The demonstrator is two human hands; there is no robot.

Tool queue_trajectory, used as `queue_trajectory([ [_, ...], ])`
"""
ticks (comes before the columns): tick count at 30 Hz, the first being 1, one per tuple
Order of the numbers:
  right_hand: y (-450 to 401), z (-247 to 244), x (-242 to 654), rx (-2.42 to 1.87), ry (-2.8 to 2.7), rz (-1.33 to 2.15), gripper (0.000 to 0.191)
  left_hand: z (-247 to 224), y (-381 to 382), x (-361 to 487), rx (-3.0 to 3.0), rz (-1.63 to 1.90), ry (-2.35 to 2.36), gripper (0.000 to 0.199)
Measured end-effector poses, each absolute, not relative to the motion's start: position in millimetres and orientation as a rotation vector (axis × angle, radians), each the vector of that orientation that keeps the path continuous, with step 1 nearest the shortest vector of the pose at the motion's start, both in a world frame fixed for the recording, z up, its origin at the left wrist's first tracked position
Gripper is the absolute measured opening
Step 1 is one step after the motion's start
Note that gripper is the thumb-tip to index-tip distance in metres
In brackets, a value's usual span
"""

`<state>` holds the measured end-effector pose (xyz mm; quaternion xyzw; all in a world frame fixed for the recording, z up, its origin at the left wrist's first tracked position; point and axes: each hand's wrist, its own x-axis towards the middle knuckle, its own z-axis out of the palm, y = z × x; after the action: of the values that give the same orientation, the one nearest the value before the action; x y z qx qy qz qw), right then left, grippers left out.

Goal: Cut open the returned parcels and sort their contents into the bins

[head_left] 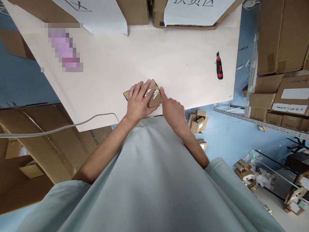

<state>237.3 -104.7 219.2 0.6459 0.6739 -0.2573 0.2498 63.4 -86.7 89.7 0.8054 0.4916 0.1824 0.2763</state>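
A small brown cardboard box [156, 102] with shiny clear tape lies near the front edge of the white table [188, 64]. Across its top spreads my left hand [138, 102], holding it with the thumb along the near side. My right hand [174, 111] is at the box's right end, index finger stretched along that edge and the other fingers curled in. A speck of red shows by that fingertip; whatever is inside the curled fingers is hidden. Farther right on the table rests a red and black utility knife [219, 66], apart from both hands.
Cardboard boxes with white paper signs [193, 13] line the table's far side. A blurred purple item [64, 50] lies at the left. A grey cable [55, 130] crosses the left front corner. Stacked cartons [281, 35] fill a rack at right; a large carton [48, 141] stands at left.
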Motion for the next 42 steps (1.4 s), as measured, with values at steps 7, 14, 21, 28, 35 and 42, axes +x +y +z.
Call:
queue_trajectory([
  [7,-127.3,230.8,236.1,1.754,1.729,-0.690,0.081,89.9,-87.9,60.8,2.175,0.460,1.292,0.082],
  [14,-128.2,226.3,244.1,1.855,1.746,-0.770,0.073,89.8,-88.3,58.5,2.164,0.480,1.268,0.085],
  [21,-133.9,224.7,232.4,1.946,1.766,-0.795,0.072,92.8,-88.5,58.9,2.186,0.455,1.268,0.083],
  [28,-129.9,210.6,216.6,1.945,1.703,-0.745,0.080,91.6,-89.4,57.8,2.188,0.463,1.273,0.083],
  [35,-142.0,210.3,225.1,1.939,1.684,-0.780,0.072,90.0,-90.8,57.5,2.189,0.481,1.291,0.082],
  [42,-115.0,205.9,226.7,1.898,1.787,-0.787,0.079,87.2,-89.6,55.6,2.188,0.484,1.270,0.085],
])
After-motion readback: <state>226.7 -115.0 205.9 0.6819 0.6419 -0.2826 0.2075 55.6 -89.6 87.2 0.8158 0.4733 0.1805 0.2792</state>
